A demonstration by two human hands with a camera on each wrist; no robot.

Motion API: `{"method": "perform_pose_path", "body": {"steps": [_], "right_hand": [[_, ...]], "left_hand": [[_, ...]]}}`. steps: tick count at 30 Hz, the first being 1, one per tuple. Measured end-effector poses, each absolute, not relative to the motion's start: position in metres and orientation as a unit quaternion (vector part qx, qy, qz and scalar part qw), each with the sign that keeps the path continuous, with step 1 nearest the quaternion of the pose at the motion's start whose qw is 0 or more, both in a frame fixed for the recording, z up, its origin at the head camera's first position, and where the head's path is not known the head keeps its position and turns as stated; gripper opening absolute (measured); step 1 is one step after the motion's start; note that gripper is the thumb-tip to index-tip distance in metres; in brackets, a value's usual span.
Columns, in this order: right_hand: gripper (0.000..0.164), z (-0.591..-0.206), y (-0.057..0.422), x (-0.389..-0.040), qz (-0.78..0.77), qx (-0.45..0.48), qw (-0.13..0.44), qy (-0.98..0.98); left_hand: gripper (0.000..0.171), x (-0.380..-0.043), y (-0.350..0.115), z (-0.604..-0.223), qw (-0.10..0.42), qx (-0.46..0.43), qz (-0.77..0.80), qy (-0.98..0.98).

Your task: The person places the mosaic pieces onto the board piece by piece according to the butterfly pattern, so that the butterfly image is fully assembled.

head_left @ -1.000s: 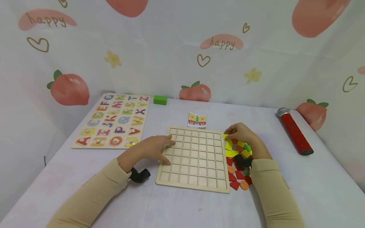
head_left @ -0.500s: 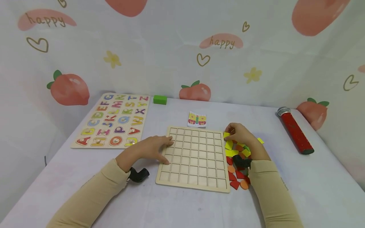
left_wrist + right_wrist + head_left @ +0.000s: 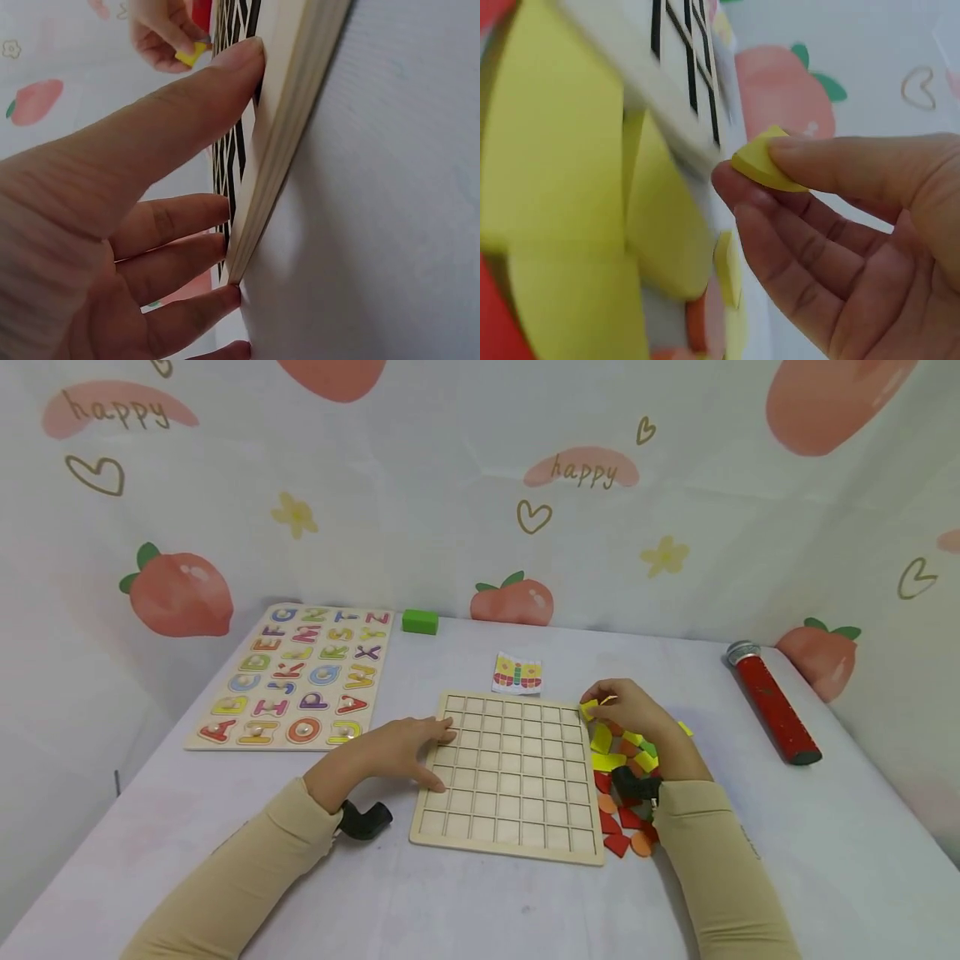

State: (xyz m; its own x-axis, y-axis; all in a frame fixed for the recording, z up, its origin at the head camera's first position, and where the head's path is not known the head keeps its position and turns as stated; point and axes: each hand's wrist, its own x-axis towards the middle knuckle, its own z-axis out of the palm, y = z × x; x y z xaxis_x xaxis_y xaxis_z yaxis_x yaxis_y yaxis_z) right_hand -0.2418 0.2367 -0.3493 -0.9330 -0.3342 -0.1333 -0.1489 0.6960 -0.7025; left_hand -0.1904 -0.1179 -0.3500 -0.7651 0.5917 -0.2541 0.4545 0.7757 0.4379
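A small yellow fan-shaped flat piece (image 3: 763, 161) is pinched between thumb and fingers of the right hand (image 3: 633, 708), at the far right corner of the square pale wooden grid board (image 3: 510, 783). The left hand (image 3: 397, 748), fingers spread apart, touches the board's left edge. Loose yellow, red, orange and green flat pieces (image 3: 609, 762) lie along its right edge; a printed butterfly card (image 3: 517, 675) lies just beyond its far edge.

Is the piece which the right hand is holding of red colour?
No, the right wrist view shows the right hand pinching a yellow piece.
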Motion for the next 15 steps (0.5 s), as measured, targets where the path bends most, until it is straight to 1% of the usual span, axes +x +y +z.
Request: {"method": "perform_pose_path", "body": {"steps": [6, 11, 15], "right_hand": [[0.025, -0.334, 0.216, -0.248, -0.394, -0.160, 0.156, 0.892], [0.031, -0.327, 0.187, -0.254, -0.411, -0.178, 0.161, 0.879], [0.027, -0.328, 0.163, -0.257, -0.445, -0.177, 0.166, 0.862]], "left_hand": [[0.077, -0.188, -0.116, -0.348, 0.212, 0.270, 0.158, 0.926], [0.077, -0.183, -0.115, -0.344, 0.227, 0.261, 0.157, 0.925], [0.076, -0.183, -0.114, -0.344, 0.226, 0.264, 0.164, 0.923]]}}
